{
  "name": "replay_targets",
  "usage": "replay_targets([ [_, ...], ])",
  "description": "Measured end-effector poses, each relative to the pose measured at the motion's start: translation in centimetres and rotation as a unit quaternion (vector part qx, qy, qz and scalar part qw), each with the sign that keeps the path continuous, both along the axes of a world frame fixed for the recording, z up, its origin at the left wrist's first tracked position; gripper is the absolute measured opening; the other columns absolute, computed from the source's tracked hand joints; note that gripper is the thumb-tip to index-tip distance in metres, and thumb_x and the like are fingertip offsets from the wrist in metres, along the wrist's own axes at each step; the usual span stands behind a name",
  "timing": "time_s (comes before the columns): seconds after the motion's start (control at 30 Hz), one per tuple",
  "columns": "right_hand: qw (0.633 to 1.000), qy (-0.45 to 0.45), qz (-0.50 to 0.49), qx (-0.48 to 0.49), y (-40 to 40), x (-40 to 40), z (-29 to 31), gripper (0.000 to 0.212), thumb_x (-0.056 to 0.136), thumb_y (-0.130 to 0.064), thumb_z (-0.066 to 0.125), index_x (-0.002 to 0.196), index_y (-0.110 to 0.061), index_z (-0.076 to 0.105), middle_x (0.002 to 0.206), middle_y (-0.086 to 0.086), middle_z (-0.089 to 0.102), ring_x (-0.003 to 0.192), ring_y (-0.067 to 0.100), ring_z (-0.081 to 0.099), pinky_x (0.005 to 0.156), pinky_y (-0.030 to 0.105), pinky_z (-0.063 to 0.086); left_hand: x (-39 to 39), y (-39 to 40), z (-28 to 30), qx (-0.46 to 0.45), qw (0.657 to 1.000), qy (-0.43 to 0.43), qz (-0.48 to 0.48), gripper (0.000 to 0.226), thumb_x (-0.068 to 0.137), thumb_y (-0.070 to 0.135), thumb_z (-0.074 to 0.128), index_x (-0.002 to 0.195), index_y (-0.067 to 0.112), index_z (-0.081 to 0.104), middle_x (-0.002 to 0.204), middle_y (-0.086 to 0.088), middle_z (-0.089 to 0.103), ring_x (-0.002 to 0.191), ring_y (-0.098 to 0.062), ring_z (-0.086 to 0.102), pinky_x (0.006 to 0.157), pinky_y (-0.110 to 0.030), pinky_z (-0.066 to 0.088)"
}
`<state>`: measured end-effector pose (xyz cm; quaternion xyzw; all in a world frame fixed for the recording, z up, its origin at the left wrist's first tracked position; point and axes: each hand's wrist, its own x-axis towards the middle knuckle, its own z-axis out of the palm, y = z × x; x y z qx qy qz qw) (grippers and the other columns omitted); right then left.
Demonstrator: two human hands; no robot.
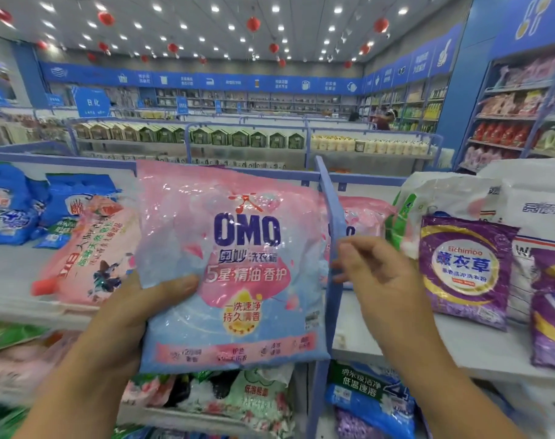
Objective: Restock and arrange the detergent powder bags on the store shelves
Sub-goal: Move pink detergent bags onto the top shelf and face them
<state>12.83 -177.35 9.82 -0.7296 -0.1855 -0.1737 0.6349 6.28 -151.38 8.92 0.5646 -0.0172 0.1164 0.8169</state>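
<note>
Left hand (133, 315): raised from the near left, thumb across the front lower-left edge of the pink-and-blue OMO detergent bag (235, 267), fingers hidden behind it, gripping it upright in front of the top shelf (9, 274). Right hand (380, 277): lifted beside the bag's right edge at the blue shelf divider (333, 236), fingers loosely curled, holding nothing. Purple Eichimoo bag (466, 270): standing on the shelf, right.
</note>
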Motion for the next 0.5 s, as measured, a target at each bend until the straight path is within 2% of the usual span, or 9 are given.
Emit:
replay_targets([
  [0.07,0.982,0.133,0.134,-0.007,0.2,-1.5,0.1,0.049,0.071,-0.063,0.066,0.111,-0.035,0.066,0.105,-0.011,0.077,0.096,0.007,0.073,0.084,0.031,0.058,-0.9,-2.1,0.6,0.011,0.999,-0.011,-0.029,0.037,0.055,0.0,0.073,0.084,0.021,0.083,0.091,-0.017,0.078,0.071,-0.034,0.076,0.053,-0.039,0.061],
  [0.1,0.961,0.199,0.192,0.016,0.2,-1.8,0.0,0.061,0.065,-0.065,0.071,0.116,-0.032,0.065,0.108,-0.007,0.078,0.098,0.014,0.075,0.085,0.039,0.06,-1.3,-3.2,1.0,0.023,0.999,-0.014,-0.037,0.038,0.05,0.006,0.08,0.085,0.02,0.083,0.092,-0.017,0.078,0.073,-0.035,0.077,0.055,-0.039,0.061],
  [0.13,0.94,0.251,0.226,0.055,-0.1,-1.8,-0.1,0.067,0.061,-0.061,0.077,0.118,-0.028,0.064,0.109,0.0,0.078,0.098,0.023,0.076,0.087,0.047,0.06,-1.5,-4.1,0.8,0.034,0.998,-0.02,-0.056,0.047,0.043,0.012,0.088,0.089,0.02,0.083,0.096,-0.018,0.078,0.077,-0.036,0.077,0.058,-0.041,0.062],
  [0.2,0.918,0.298,0.238,0.111,-1.2,-1.6,-0.6,0.061,0.062,-0.045,0.08,0.115,-0.019,0.065,0.107,0.012,0.078,0.092,0.031,0.076,0.087,0.054,0.06,-1.7,-5.7,0.8,0.051,0.996,-0.006,-0.067,0.062,0.039,0.024,0.095,0.1,0.018,0.08,0.105,-0.021,0.076,0.087,-0.041,0.075,0.066,-0.046,0.063],
  [0.27,0.913,0.308,0.234,0.13,-2.4,-1.6,-1.3,0.052,0.067,-0.033,0.08,0.114,-0.016,0.066,0.106,0.015,0.078,0.087,0.031,0.076,0.086,0.052,0.061,-1.5,-6.8,0.6,0.065,0.996,0.017,-0.062,0.061,0.052,0.025,0.088,0.111,0.017,0.076,0.111,-0.022,0.074,0.095,-0.044,0.073,0.072,-0.052,0.062],
  [0.33,0.919,0.297,0.215,0.147,-3.6,-1.5,-1.9,0.053,0.068,-0.025,0.082,0.118,-0.014,0.066,0.106,0.015,0.078,0.088,0.033,0.077,0.082,0.049,0.061,-1.5,-7.8,0.8,0.097,0.994,0.036,-0.047,0.066,0.057,0.025,0.087,0.12,0.016,0.07,0.11,-0.019,0.075,0.096,-0.042,0.074,0.077,-0.055,0.061],
  [0.4,0.934,0.262,0.183,0.158,-4.8,-1.5,-1.8,0.059,0.067,-0.02,0.083,0.123,-0.013,0.065,0.105,0.014,0.078,0.089,0.033,0.077,0.076,0.046,0.063,-1.3,-8.6,1.0,0.156,0.987,0.042,-0.001,0.065,0.063,0.022,0.093,0.122,0.02,0.066,0.106,-0.011,0.078,0.091,-0.036,0.076,0.081,-0.052,0.06],
  [0.5,0.954,0.206,0.143,0.164,-6.4,-1.2,-1.3,0.053,0.071,-0.016,0.081,0.122,-0.015,0.065,0.104,0.009,0.079,0.09,0.03,0.077,0.071,0.04,0.064,-0.6,-9.8,1.3,0.237,0.969,0.026,0.068,0.058,0.075,0.031,0.085,0.128,0.029,0.061,0.112,0.001,0.077,0.094,-0.024,0.076,0.086,-0.046,0.06],
])
